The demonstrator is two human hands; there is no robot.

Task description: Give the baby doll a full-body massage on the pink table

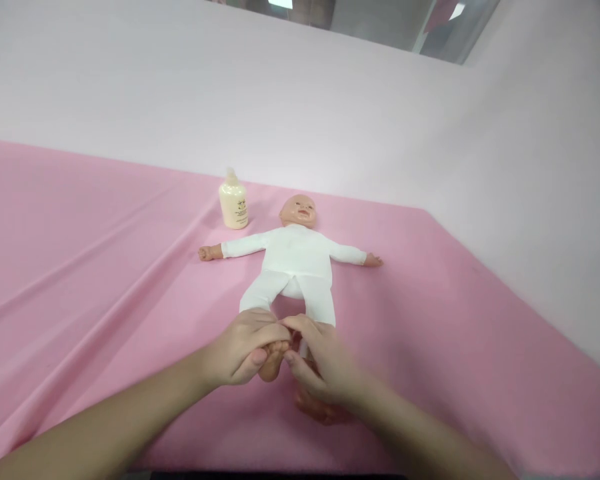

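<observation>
A baby doll (300, 257) in a white suit lies on its back, head away from me and arms spread wide. My left hand (247, 343) is wrapped round the doll's foot (271, 365) on the left, whose sole and toes face me. Close against it, my right hand (325, 360) pinches at the toes of that same foot with thumb and forefinger. The doll's other foot (315, 407) lies below my right hand and is partly hidden by it. Both lower legs are largely covered by my hands.
A cream pump bottle (234, 203) stands upright to the left of the doll's head. Pink cloth (105, 267) with folds at the left covers the table. Behind and to the right rises a white wall (230, 93), with a window (375, 27) at the top.
</observation>
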